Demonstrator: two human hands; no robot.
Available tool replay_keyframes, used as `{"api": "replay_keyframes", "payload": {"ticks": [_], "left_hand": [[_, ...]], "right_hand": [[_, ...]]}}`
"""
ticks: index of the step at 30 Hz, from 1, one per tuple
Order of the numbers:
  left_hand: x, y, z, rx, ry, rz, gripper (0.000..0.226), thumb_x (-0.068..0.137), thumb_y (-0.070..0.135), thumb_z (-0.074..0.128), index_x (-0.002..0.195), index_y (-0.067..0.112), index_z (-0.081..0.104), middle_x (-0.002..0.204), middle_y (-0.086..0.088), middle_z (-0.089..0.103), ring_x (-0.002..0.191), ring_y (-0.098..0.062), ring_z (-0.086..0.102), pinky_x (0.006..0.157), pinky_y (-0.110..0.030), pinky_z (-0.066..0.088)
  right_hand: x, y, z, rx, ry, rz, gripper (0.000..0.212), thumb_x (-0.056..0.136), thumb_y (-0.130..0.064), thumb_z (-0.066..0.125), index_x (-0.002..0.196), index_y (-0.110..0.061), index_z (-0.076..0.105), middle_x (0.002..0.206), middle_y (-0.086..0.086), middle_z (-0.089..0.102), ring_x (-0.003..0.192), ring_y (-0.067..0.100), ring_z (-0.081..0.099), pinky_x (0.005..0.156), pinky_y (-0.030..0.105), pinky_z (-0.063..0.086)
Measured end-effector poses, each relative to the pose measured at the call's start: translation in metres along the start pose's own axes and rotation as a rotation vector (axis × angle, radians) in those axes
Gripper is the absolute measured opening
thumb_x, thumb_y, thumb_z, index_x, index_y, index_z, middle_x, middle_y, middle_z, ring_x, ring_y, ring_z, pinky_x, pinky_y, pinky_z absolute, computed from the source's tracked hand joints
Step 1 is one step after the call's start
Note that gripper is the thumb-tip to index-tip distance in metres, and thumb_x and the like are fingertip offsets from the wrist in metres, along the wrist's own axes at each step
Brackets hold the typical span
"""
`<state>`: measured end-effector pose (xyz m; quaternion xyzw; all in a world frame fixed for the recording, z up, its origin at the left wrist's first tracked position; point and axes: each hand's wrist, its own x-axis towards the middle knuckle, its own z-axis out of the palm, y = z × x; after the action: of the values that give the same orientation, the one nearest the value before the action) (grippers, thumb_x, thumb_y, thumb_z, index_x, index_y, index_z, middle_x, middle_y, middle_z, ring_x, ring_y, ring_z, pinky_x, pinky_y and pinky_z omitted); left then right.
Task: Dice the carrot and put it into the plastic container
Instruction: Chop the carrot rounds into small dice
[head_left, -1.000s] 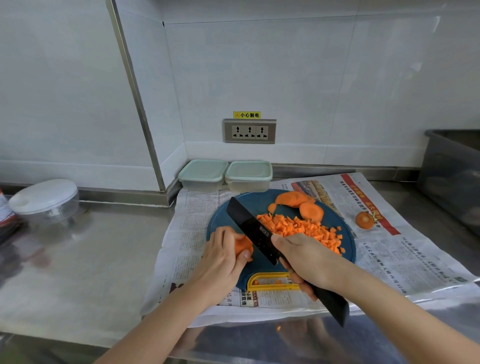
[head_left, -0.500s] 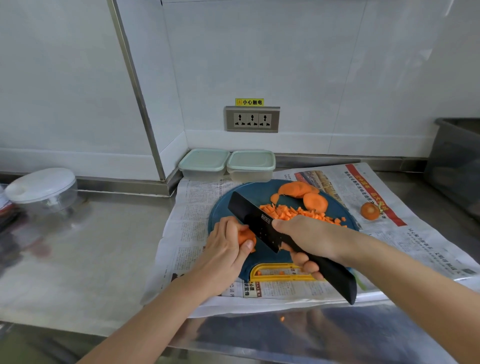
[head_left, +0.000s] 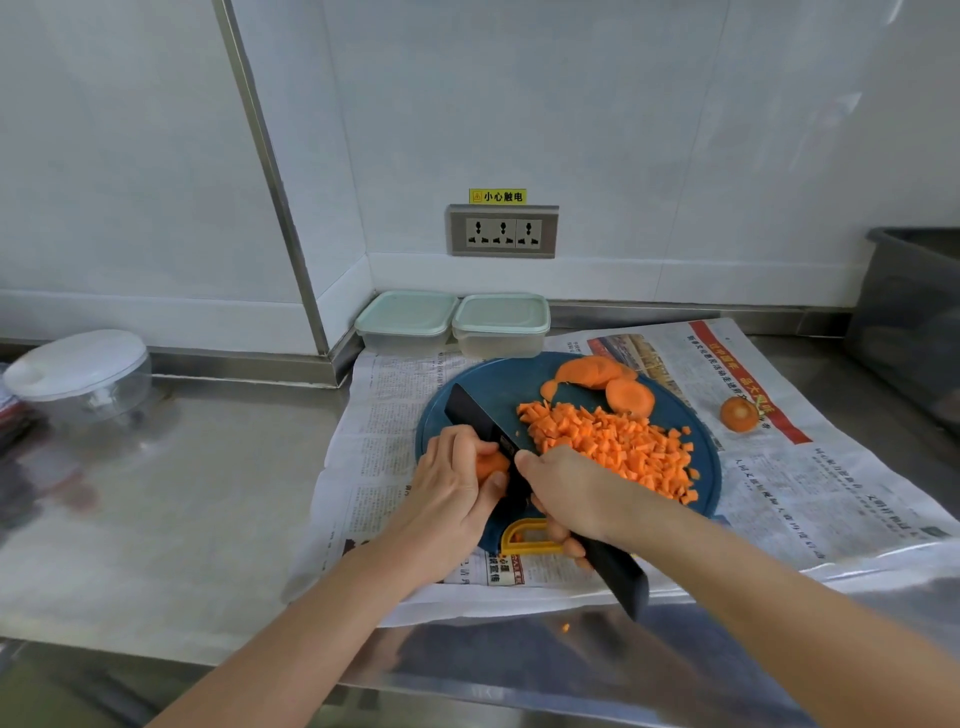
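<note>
My left hand (head_left: 451, 486) pinches a carrot piece (head_left: 491, 464); my right hand (head_left: 566, 491) clasps the knife (head_left: 480, 422) on the cutting board (head_left: 709, 470).

Only hands and forearms of the person are in view. The left hand (head_left: 452, 483) and left forearm (head_left: 311, 623), at the near left, are bare skin from fingertips to the picture's edge. The right hand (head_left: 566, 493) and right forearm (head_left: 779, 613), at the near right, are likewise bare. The left thumbnail (head_left: 500, 480) is cut short.
</note>
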<state>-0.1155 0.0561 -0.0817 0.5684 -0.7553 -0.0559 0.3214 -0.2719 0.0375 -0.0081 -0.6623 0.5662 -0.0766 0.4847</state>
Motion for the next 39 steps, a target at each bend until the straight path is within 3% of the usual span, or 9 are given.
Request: {"api": "replay_keyframes", "payload": {"ticks": [3, 6, 10, 15, 23, 39], "left_hand": [[0.000, -0.001, 0.000, -0.022, 0.012, -0.006, 0.025, 0.100, 0.034, 0.036, 0.119, 0.018, 0.037, 0.112, 0.012, 0.028, 0.104, -0.001, 0.032, 0.088, -0.010, 0.031], [0.000, 0.000, 0.000, -0.050, 0.014, -0.035, 0.024, 0.100, 0.037, 0.034, 0.117, 0.021, 0.037, 0.111, 0.013, 0.029, 0.105, -0.001, 0.035, 0.089, -0.011, 0.033], [0.002, 0.003, -0.002, -0.048, 0.012, -0.010, 0.045, 0.092, 0.053, 0.023, 0.118, 0.019, 0.038, 0.116, 0.012, 0.027, 0.107, -0.003, 0.038, 0.092, -0.018, 0.039], [0.000, 0.003, -0.002, -0.024, 0.009, -0.029, 0.024, 0.100, 0.031, 0.033, 0.120, 0.017, 0.033, 0.115, 0.011, 0.020, 0.107, -0.003, 0.035, 0.092, -0.014, 0.032], [-0.001, 0.006, -0.005, -0.012, -0.024, -0.073, 0.024, 0.101, 0.034, 0.031, 0.122, 0.022, 0.029, 0.118, 0.011, 0.021, 0.110, -0.001, 0.033, 0.080, -0.001, 0.032], [0.001, 0.003, -0.003, 0.025, -0.030, -0.048, 0.026, 0.101, 0.034, 0.032, 0.125, 0.023, 0.028, 0.127, 0.008, 0.025, 0.111, 0.001, 0.027, 0.080, 0.001, 0.025]], "right_hand": [[0.002, -0.001, 0.008, -0.031, 0.084, -0.042, 0.043, 0.104, -0.033, 0.024, 0.074, -0.009, 0.044, 0.050, 0.006, 0.045, 0.031, 0.013, 0.041, 0.039, 0.024, 0.039], [0.004, -0.005, 0.010, -0.018, 0.151, -0.028, 0.040, 0.105, -0.026, 0.019, 0.068, -0.020, 0.033, 0.063, 0.003, 0.041, 0.049, 0.013, 0.040, 0.048, 0.025, 0.034], [0.006, -0.003, -0.001, 0.034, 0.014, 0.043, 0.044, 0.104, -0.038, 0.025, 0.080, -0.007, 0.044, 0.048, 0.006, 0.045, 0.036, 0.017, 0.040, 0.038, 0.024, 0.039], [-0.006, 0.004, -0.022, 0.179, -0.024, 0.044, 0.047, 0.101, -0.048, 0.029, 0.074, -0.012, 0.044, 0.047, 0.001, 0.043, 0.037, 0.015, 0.038, 0.040, 0.022, 0.036], [-0.021, -0.001, -0.039, 0.151, -0.114, 0.080, 0.048, 0.099, -0.052, 0.031, 0.076, -0.013, 0.045, 0.049, 0.001, 0.043, 0.037, 0.013, 0.038, 0.040, 0.022, 0.037], [-0.015, -0.003, -0.039, 0.178, -0.192, 0.142, 0.045, 0.098, -0.053, 0.032, 0.075, -0.015, 0.043, 0.049, -0.001, 0.039, 0.038, 0.013, 0.035, 0.039, 0.021, 0.035]]}}
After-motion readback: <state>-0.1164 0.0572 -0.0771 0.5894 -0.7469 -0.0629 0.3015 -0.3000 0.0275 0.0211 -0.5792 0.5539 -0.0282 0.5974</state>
